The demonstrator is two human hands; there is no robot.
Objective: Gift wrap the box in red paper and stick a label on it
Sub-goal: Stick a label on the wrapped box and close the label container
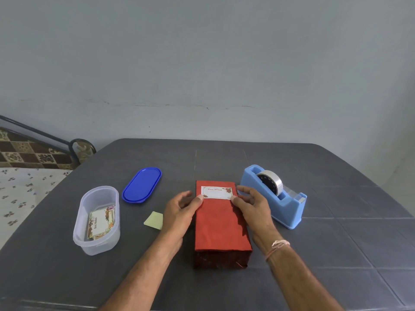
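Observation:
A box wrapped in red paper (221, 227) lies lengthwise on the grey table (336, 243), in front of me. A white label (217, 192) with red writing and a floral border lies flat on its far end. My left hand (182, 209) is at the box's left side, thumb tip pressing the label's lower left corner. My right hand (252, 205) is at the right side, thumb tip pressing the lower right corner, fingers loosely spread over the box edge.
A light blue tape dispenser (275, 196) stands just right of the box. A clear plastic tub (97, 221) holding more labels sits at the left, its blue lid (142, 184) behind it. A small yellow-green paper scrap (154, 220) lies beside my left wrist. A bed is off the table's left.

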